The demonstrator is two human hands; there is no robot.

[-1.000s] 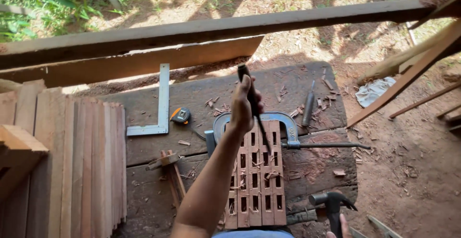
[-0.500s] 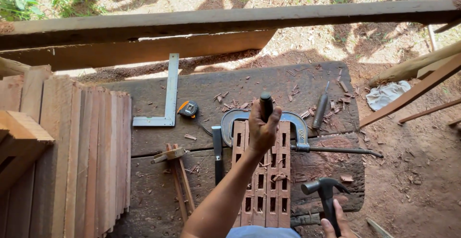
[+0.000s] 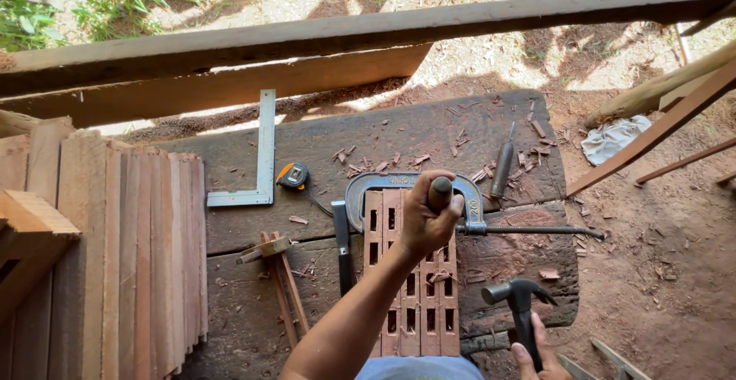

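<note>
My left hand (image 3: 426, 223) grips a chisel (image 3: 440, 194) by its dark handle, held upright over a bundle of reddish wooden slats with rectangular mortise holes (image 3: 406, 296). A grey C-clamp (image 3: 460, 196) binds the slats at their far end, its screw rod sticking out to the right. My right hand (image 3: 537, 358), at the bottom edge, holds a black claw hammer (image 3: 520, 299) just right of the slats, head raised above the bench. Everything rests on a dark, worn wooden workbench (image 3: 322, 150).
A steel square (image 3: 261, 157), a tape measure (image 3: 293, 174), a second chisel (image 3: 502, 167), a dark tool left of the slats (image 3: 343, 246) and a wooden marking gauge (image 3: 277, 273) lie among wood chips. Stacked boards (image 3: 115, 257) stand left; beams (image 3: 345, 35) cross behind; dirt ground right.
My left hand has lowered the chisel from tilted high to upright on the slats. The hammer in my right hand has risen further into view.
</note>
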